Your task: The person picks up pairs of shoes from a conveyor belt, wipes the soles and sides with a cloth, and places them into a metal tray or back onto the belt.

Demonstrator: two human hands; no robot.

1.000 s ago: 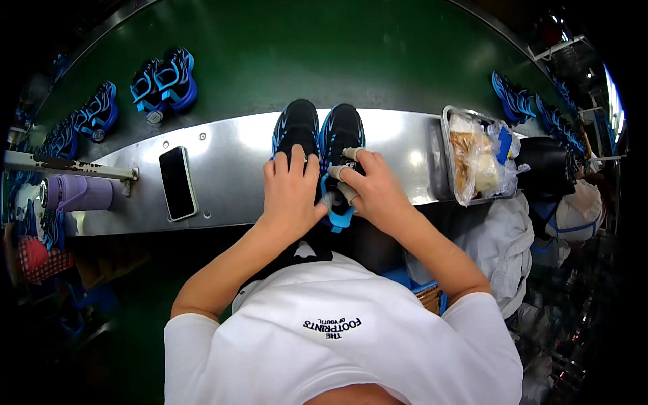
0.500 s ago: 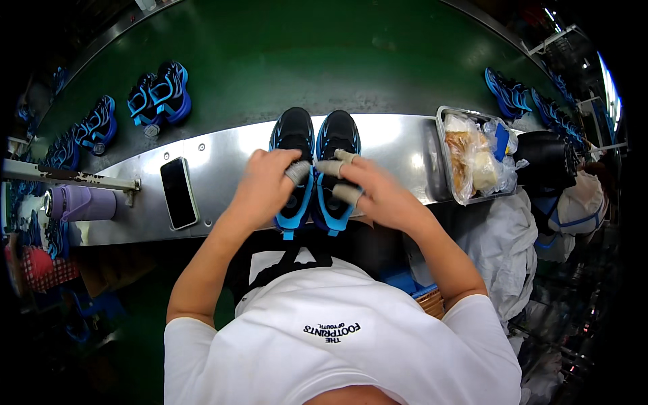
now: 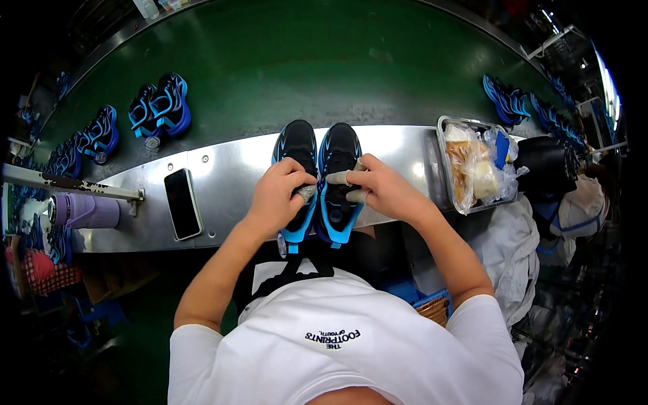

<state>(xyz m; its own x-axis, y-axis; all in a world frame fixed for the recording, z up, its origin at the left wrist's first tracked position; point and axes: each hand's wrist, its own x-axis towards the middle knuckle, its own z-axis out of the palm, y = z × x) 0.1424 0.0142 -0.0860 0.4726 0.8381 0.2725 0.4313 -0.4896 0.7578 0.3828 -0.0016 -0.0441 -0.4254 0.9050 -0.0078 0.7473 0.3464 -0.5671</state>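
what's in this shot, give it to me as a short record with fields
setting: steel ledge beside a green conveyor belt
left hand: gripping the left shoe
right hand: on the right shoe, fingers taped
ledge items: black phone, metal tray of bagged goods
belt: more blue shoe pairs

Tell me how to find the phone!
Look along the shiny metal ledge in front of the green belt. Left of the left hand and the two shoes it holds lies the phone. It is the only flat black rectangle there, lying apart from everything else.
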